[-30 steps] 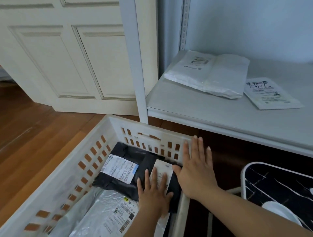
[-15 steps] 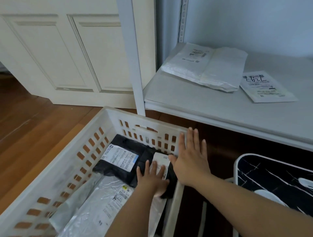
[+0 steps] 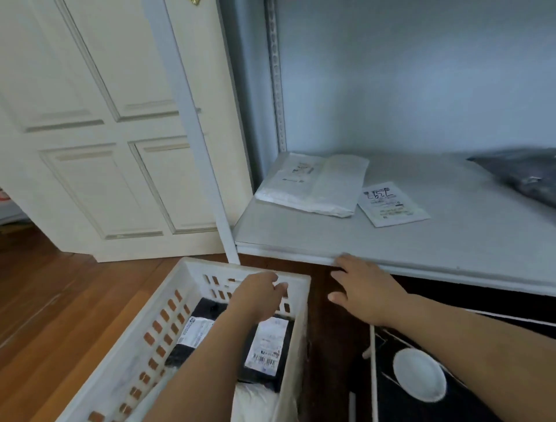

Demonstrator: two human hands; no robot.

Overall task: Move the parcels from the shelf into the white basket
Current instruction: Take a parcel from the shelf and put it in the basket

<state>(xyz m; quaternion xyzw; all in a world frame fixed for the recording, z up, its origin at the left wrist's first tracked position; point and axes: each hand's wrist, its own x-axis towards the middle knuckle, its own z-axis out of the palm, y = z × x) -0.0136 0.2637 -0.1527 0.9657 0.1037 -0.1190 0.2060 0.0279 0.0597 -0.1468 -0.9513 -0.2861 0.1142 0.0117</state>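
White door (image 3: 120, 150) beside shelf (image 3: 391, 241)

Single head cam, looks fwd/down, close over white basket (image 3: 180, 289) toward shelf (image 3: 331, 235).

A big cream door (image 3: 99, 135) with sunken panels stands on the left; a bit of gold metal (image 3: 196, 2) shows at its top edge; the floor (image 3: 60, 301) under it is shiny brown wood; low on the right sits a black thing with thin white lines (image 3: 469, 376); a round white dish (image 3: 419, 375) rests on it.
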